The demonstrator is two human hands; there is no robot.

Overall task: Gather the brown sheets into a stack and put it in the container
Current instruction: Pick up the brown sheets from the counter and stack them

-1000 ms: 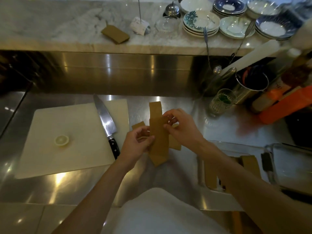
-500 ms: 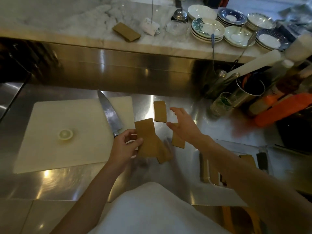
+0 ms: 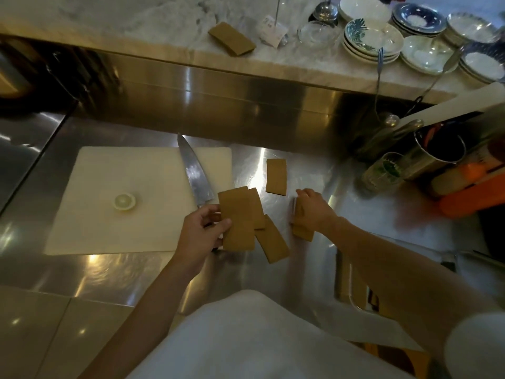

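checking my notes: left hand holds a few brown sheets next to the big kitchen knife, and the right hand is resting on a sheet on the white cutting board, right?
Not quite. The head view shows the right hand on a brown sheet lying on the bare steel counter, not on the white cutting board. The rest holds: the left hand holds a few brown rectangular sheets next to the large steel-bladed kitchen knife.

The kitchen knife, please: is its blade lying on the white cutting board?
Yes, the knife blade rests across the right part of the cutting board.

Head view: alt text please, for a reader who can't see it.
The left hand holds fanned brown sheets over a steel counter while the right hand presses another sheet. One loose sheet lies beyond.
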